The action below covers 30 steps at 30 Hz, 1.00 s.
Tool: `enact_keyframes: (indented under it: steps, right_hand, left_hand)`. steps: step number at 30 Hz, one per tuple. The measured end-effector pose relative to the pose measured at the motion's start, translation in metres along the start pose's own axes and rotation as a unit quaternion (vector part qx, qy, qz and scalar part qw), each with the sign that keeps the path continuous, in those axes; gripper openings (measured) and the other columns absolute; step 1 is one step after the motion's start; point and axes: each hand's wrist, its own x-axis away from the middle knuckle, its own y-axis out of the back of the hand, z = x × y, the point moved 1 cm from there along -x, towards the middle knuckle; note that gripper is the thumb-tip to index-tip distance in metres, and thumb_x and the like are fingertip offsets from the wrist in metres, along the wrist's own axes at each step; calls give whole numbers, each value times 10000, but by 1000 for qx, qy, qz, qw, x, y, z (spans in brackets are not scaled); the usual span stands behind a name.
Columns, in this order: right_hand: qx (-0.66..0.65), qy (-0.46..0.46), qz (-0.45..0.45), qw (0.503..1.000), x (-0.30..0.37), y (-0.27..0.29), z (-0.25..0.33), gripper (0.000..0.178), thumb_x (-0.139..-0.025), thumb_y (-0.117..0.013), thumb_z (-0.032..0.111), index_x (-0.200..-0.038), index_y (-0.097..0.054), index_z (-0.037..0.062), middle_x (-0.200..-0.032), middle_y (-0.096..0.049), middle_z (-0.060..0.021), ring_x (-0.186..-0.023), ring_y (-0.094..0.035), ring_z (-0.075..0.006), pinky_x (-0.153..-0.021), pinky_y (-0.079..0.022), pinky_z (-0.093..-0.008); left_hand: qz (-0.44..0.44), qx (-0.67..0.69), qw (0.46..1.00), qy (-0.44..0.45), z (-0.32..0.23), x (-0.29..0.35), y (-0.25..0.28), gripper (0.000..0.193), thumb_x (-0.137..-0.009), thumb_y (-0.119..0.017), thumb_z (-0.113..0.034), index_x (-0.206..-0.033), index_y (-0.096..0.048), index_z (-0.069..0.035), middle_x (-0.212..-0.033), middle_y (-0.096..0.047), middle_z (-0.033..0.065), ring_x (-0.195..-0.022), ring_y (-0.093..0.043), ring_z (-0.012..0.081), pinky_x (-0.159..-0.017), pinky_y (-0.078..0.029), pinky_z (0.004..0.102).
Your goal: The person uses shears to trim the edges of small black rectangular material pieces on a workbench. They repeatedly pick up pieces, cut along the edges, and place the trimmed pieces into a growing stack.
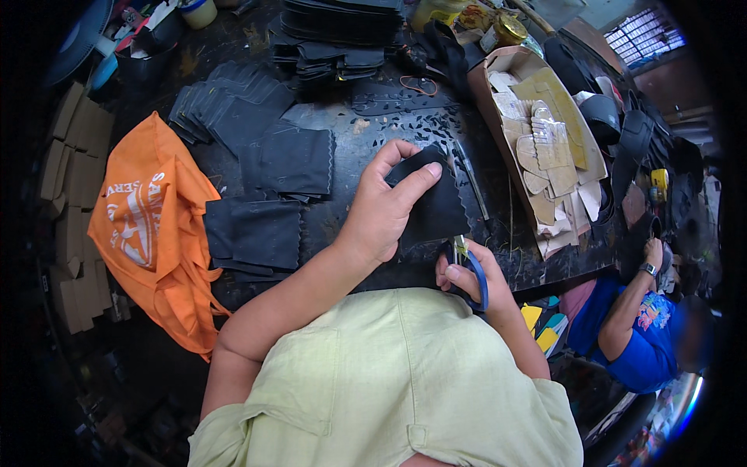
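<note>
My left hand grips a black leather piece, thumb on top and fingers wrapped behind it. The right side of that piece has a notched, zigzag edge. In my right hand is a pair of scissors with blue handles, its blades at the lower right corner of the piece. Whether the blades are parted is hard to make out. To the left of my left hand lie two piles of similar black pieces, an upper pile and a lower pile, both with zigzag edges.
Small black offcuts litter the dark table beyond my hands. A cardboard box of paper and card templates stands at the right. An orange cloth bag hangs over the left edge. Taller black stacks stand behind. A person in blue works at right.
</note>
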Motion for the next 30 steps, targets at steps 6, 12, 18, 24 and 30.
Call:
enact_keyframes:
  steps: [6,12,18,24,30]
  right_hand:
    - [15,2,-60,998,-5,-14,-8,183,-879,-722,150,-943,-597,32,-768,-606,0,-687,-580,-59,-616,-477,-209]
    - [63,6,-100,993,0,-14,-8,176,-870,-732,144,-875,-593,36,-718,-593,10,-627,-560,-44,-580,-464,-199]
    - [19,-26,-21,999,9,7,6,181,-878,-719,156,-855,-581,41,-717,-586,-5,-660,-577,-79,-622,-485,-231]
    - [64,-36,37,997,11,17,13,184,-879,-711,154,-837,-569,44,-722,-569,6,-671,-543,-74,-635,-452,-241]
    - [73,-45,26,996,9,16,10,196,-861,-733,151,-815,-572,51,-718,-558,28,-674,-525,-54,-626,-434,-226]
  left_hand:
    - [-50,42,998,-2,7,4,-7,191,-914,-658,-66,-1021,-502,-83,-915,-645,56,-783,-637,118,-667,-555,276]
    - [-39,38,998,-7,9,4,-6,181,-908,-664,-65,-1016,-519,-67,-914,-654,52,-790,-640,112,-678,-548,262]
    - [-41,-143,986,-78,-14,-10,12,153,-880,-697,-81,-1007,-619,-46,-897,-661,33,-797,-614,77,-709,-522,228]
    - [-9,-269,957,-108,-31,-11,17,160,-838,-710,-58,-978,-661,0,-931,-642,33,-810,-611,83,-744,-512,227]
    - [-4,-283,953,-112,-34,-10,15,166,-825,-712,-64,-971,-663,-1,-934,-648,41,-828,-615,91,-756,-509,234]
